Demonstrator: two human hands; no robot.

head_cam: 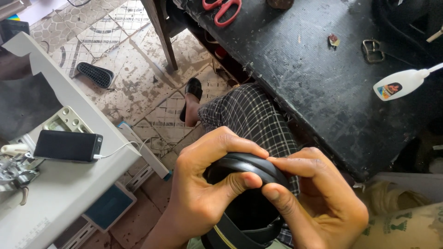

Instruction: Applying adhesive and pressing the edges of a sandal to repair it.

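Insp. A: Item?
Insp. B: Black belt [244, 173], coiled, held over the lap, off the near-left edge of the black bench [323, 87]. Both hands clamped on it: left hand [203, 184] w/ fingers over the top of the coil and thumb on its face; right hand [318, 203] pinching the coil's right side.
Insp. A: Handling?
Insp. B: Judged light, flexible but springy; smooth finish, may slip. The coil would likely unwind if released. Best hold is across the outer wraps, as now.
Insp. A: Surroundings?
Insp. B: Red scissors [223, 9] at the bench's far edge, buckle [373, 50] and glue bottle [400, 84] toward its right. Phone [68, 145] on the white machine table at left.
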